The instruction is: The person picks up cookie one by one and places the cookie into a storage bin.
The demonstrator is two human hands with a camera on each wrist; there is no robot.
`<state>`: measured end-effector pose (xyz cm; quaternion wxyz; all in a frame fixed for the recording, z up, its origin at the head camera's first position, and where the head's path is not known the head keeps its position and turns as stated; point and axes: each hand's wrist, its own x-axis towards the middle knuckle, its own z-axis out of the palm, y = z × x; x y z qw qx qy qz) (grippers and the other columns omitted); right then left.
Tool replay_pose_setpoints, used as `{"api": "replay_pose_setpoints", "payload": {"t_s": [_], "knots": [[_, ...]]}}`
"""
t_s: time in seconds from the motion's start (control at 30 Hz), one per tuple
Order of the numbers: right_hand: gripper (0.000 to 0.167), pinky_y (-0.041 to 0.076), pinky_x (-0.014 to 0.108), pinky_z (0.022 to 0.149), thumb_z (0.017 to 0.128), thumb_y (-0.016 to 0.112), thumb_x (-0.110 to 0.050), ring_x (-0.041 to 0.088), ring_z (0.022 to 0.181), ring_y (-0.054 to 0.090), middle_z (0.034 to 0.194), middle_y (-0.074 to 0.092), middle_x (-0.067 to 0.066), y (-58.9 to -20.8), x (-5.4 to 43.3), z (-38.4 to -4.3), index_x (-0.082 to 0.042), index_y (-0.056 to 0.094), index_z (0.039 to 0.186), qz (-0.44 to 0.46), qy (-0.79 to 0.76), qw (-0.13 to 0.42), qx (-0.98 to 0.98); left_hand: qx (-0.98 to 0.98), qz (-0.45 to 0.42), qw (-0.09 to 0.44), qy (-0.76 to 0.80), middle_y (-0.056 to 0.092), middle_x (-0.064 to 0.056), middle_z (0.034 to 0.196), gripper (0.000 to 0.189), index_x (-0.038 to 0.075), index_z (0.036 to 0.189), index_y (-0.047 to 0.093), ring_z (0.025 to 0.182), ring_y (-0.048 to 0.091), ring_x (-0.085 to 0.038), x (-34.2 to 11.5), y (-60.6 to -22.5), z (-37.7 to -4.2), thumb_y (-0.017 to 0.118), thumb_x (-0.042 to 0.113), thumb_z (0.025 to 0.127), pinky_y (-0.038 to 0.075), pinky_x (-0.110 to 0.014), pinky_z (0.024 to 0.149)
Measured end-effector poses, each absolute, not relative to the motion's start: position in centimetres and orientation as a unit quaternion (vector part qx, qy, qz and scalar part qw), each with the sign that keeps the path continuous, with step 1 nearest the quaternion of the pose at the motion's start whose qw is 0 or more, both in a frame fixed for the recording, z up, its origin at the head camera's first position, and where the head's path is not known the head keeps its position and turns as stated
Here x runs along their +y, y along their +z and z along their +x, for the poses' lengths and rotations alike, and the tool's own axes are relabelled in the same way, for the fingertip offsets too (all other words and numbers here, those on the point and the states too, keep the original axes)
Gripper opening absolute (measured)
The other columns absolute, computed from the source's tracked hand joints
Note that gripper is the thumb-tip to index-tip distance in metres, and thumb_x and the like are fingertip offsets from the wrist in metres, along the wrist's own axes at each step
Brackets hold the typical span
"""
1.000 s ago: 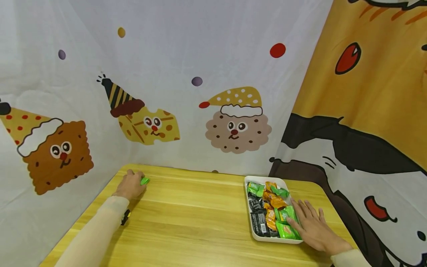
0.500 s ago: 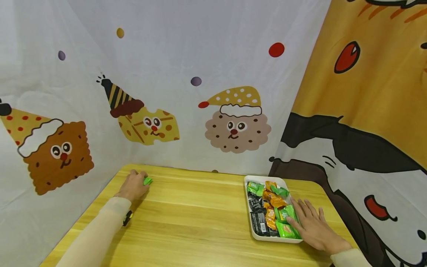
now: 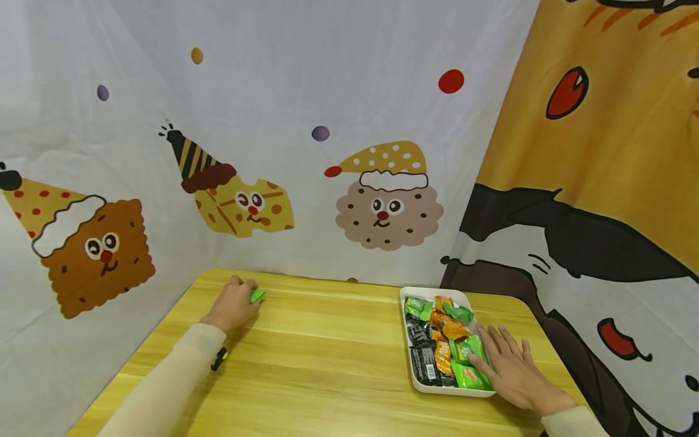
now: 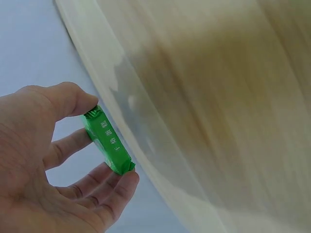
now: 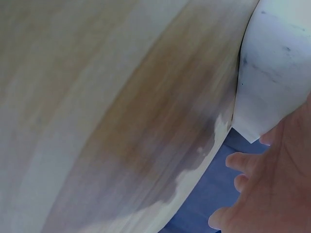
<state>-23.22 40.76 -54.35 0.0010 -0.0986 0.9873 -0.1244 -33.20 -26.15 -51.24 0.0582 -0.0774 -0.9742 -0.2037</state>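
Observation:
My left hand [image 3: 233, 305] is over the far left of the table and pinches a small green-wrapped snack [image 4: 109, 141]. In the left wrist view the thumb presses one crimped end and fingertips the other; white characters run along the wrapper. At the right, a white tray [image 3: 453, 392] holds green packets [image 3: 471, 377], orange packets [image 3: 443, 357] and black packets [image 3: 426, 365]. My right hand [image 3: 513, 373] lies along the tray's right side, fingers straight and spread, thumb over the rim. The right wrist view shows the tray's outer wall [image 5: 274, 73] beside that palm.
Both hands work over a pale wooden table [image 3: 322, 346]. A white printed curtain [image 3: 306, 79] rises right behind its far and left edges, and an orange, black and white one [image 3: 590, 158] along the right. A small black-and-yellow object [image 3: 219, 359] sits at the left wrist.
The left hand has moved a little to the right with the green-wrapped snack in its fingers. The right hand and the tray have stayed in place.

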Motion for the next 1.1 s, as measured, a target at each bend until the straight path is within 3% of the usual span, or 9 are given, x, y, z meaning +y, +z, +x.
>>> {"api": "replay_pose_setpoints", "payload": {"t_s": [0.3,0.7,1.1], "knots": [[0.092,0.01,0.099,0.127,0.119,0.052,-0.067,0.069,0.17,0.022,0.185,0.031,0.04,-54.5,40.8,-23.3,-0.007,0.029,0.184,-0.1,-0.12,-0.002,0.988,-0.968,-0.113,0.066,-0.213,0.062,-0.037,0.14,0.046,-0.006,0.147,0.07,0.109,0.07,-0.04,-22.5,-51.1,-33.4,0.081,0.011,0.106,0.068,-0.055,0.09],[0.093,0.008,0.098,0.128,0.119,0.051,-0.068,0.069,0.17,0.022,0.184,0.03,0.041,-54.4,40.8,-23.3,-0.007,0.029,0.184,-0.098,-0.117,0.0,0.988,-0.955,-0.172,0.086,-0.226,0.065,-0.035,0.144,0.045,-0.003,0.147,0.072,0.108,0.074,-0.033,-16.8,-50.6,-33.4,0.083,0.009,0.105,0.07,-0.044,0.085],[0.092,0.006,0.099,0.127,0.119,0.052,-0.066,0.07,0.171,0.021,0.184,0.03,0.042,-54.2,40.8,-23.2,-0.007,0.028,0.185,-0.106,-0.128,0.003,0.986,-0.944,-0.226,0.063,-0.23,0.065,-0.03,0.149,0.044,0.003,0.149,0.073,0.12,0.072,-0.035,-9.8,-49.4,-32.8,0.083,0.013,0.107,0.069,-0.043,0.093]]}}
